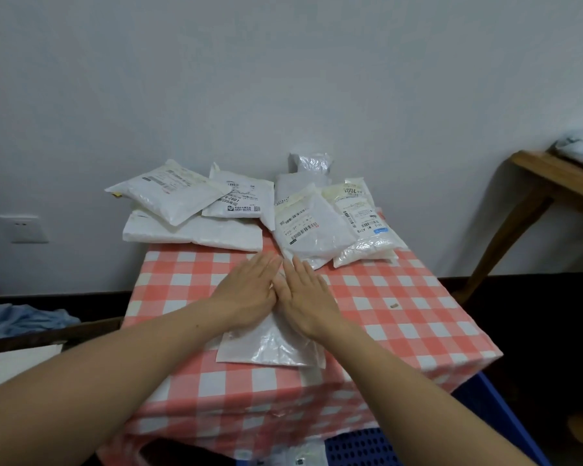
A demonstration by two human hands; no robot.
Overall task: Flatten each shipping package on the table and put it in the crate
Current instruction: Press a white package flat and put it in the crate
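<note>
A white plastic shipping package [266, 346] lies flat near the front of the table with the red-and-white checked cloth [401, 317]. My left hand [249, 290] and my right hand [305, 297] press side by side on its far half, fingers straight, thumbs touching. Several more white packages lie along the table's back: a labelled pile [179, 196] at the left over a large flat one [196, 233], and a labelled group [317, 230] at the right. The blue crate [485, 422] stands on the floor below the table's front right, with white packaging showing at its near edge.
A wooden table [546, 186] with a pale bundle on it stands at the far right. Blue cloth [21, 319] lies low on the left. A wall socket [24, 228] sits left of the table. A small brown scrap [393, 305] lies on the cloth.
</note>
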